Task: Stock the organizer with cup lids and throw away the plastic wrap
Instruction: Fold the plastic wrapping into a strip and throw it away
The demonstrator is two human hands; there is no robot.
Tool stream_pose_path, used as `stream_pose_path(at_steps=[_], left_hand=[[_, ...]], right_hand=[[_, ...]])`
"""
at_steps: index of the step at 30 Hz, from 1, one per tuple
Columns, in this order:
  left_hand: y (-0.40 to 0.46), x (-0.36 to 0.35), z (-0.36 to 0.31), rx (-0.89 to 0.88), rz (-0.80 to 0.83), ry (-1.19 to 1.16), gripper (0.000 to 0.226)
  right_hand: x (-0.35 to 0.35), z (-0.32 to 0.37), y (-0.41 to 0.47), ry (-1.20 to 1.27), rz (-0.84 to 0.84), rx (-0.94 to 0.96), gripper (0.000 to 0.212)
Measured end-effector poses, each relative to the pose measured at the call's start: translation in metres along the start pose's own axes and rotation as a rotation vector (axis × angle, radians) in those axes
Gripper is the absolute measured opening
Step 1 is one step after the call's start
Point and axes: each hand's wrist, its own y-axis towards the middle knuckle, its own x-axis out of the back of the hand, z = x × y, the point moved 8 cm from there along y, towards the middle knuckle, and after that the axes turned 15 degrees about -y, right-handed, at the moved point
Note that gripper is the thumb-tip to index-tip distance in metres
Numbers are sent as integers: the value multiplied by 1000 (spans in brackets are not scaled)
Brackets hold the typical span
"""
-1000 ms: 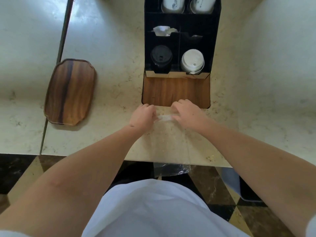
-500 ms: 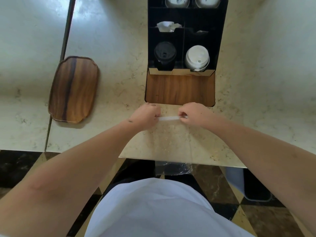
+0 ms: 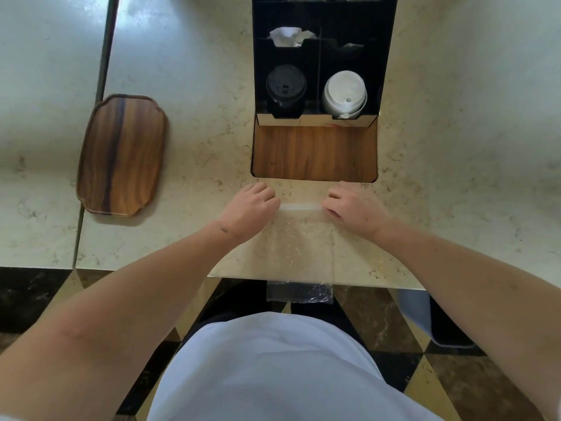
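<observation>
At the left of the frame a wooden tray (image 3: 121,154) lies flat on the pale stone counter (image 3: 194,86), well apart from the hands.

A bit left of the middle, the left hand (image 3: 250,208) is curled into a fist on the counter and pinches one end of the plastic wrap (image 3: 299,238). The wrap is see-through and very thin. It lies flat on the counter between the two hands, and its far edge is pulled into a tight white band. Its near end hangs over the counter edge at the lower middle and looks crinkly there.

Straight above, in the upper middle, stands the black organizer (image 3: 385,56). A stack of black lids (image 3: 286,86) sits in its front left slot and a stack of white lids (image 3: 344,94) sits in its front right slot (so the lids look already put away).

Just right of the middle, the right hand (image 3: 353,209) is curled too and pinches the other end of the wrap.

The wrap should be very light, soft and floppy. It may stretch, tear or cling to skin. I think it is best to scrunch it into a ball from the pinched edge.

At the lower right, under the counter, a bin-like thing (image 3: 425,320) peeks out. I cannot tell for sure what it is.
</observation>
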Motion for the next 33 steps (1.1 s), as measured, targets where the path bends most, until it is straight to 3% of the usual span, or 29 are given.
stream_pose_path(at_steps=[7,12,16,22,27,33], left_hand=[[-16,2,5,60,-72,-70,19],[-12,8,9,259,-121,-176,20],[-3,8,10,375,-111,-193,11],[1,-1,14,447,-46,-227,20],[-3,-1,11,414,-43,-217,15],[-13,5,-14,150,-63,-123,11]], right_hand=[[-12,-3,-16,38,20,-34,23],[-14,-7,-9,91,39,-158,26],[-13,-10,4,135,81,-184,11],[-18,-12,5,177,163,-165,16],[-19,-10,4,193,211,-167,7],[-16,-6,-5,142,148,-143,8]])
